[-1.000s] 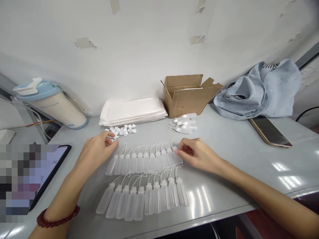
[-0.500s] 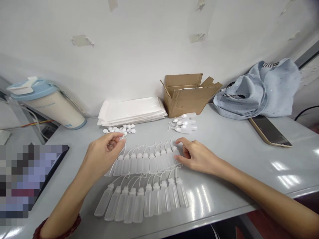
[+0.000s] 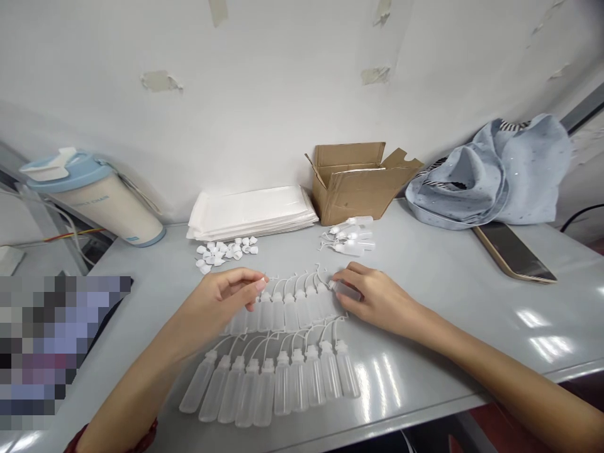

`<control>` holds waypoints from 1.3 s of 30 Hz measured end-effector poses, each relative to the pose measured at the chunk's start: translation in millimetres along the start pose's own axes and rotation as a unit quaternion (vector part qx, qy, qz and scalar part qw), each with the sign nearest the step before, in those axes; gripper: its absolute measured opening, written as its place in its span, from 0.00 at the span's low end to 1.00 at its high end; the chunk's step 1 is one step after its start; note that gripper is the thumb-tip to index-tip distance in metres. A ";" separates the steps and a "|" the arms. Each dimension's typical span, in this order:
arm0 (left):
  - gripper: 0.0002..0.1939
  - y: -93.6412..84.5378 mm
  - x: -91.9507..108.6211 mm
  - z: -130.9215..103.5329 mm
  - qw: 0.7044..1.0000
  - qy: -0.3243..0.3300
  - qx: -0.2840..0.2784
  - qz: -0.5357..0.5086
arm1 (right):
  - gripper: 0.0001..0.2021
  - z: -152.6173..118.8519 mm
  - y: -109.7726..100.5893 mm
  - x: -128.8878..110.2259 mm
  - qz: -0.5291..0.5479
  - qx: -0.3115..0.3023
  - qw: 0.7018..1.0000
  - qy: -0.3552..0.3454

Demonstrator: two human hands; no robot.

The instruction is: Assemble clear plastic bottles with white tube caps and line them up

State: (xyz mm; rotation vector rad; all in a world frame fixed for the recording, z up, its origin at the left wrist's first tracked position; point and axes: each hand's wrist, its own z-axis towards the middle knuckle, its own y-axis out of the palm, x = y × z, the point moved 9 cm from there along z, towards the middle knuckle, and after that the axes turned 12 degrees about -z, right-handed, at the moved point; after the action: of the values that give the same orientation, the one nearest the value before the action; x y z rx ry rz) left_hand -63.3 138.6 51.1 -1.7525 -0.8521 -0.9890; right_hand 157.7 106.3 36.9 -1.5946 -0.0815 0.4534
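My right hand (image 3: 370, 292) grips a small translucent plastic bottle (image 3: 345, 290), tilted sideways at the right end of the rear row. My left hand (image 3: 226, 299) is closed in a pinch above that row's left part. A thin pale tip shows at its fingertips, but what they hold is too small to make out. Rear-row bottles (image 3: 290, 313) stand or lie side by side, with thin cap straps curving up; my left hand hides some. Nearer me is a front row of like bottles (image 3: 264, 396). Loose white caps (image 3: 217, 251) lie behind my left hand.
Several capped bottles (image 3: 349, 249) lie before an open cardboard box (image 3: 353, 195). Left of it is a stack of white sheets or pouches (image 3: 250, 211). A large tumbler (image 3: 113, 204) leans at left; a phone (image 3: 516, 251) and blue cloth bag (image 3: 528, 170) lie right.
My left hand has moved right, away from the loose caps and over the rear row. My right hand has closed on the end bottle and tipped it sideways, out of line with the others.
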 end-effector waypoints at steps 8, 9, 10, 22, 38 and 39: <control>0.14 33.0 -10.6 -2.9 0.976 -0.039 -0.097 -0.193 | 0.15 -1.9 -11.8 5.8 0.067 0.059 0.996 0.010; 0.14 35.1 -11.4 -2.6 0.969 -0.042 -0.095 -0.223 | 0.15 -2.7 -16.2 5.2 0.106 0.070 0.992 0.015; 0.14 37.2 -12.2 -2.5 0.963 -0.044 -0.092 -0.250 | 0.15 -3.7 -19.4 3.8 0.152 0.073 0.985 0.021; 0.10 63.1 10.4 -16.2 0.926 0.024 -0.096 -0.363 | 0.13 -16.2 1.8 -60.7 0.582 -0.133 0.799 -0.074; 0.07 65.3 20.0 -20.5 0.964 0.081 -0.126 -0.221 | 0.13 -19.3 17.7 -63.6 0.667 -0.197 0.717 -0.048; 0.07 65.7 21.1 -20.9 0.962 0.084 -0.133 -0.222 | 0.13 -19.6 18.9 -64.1 0.676 -0.203 0.707 -0.049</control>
State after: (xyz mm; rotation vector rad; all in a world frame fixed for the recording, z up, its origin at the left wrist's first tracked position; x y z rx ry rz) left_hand -2.7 99.5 50.5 -1.6967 -1.0656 -1.5885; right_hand 101.3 65.5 33.9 -1.8297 1.0633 1.7542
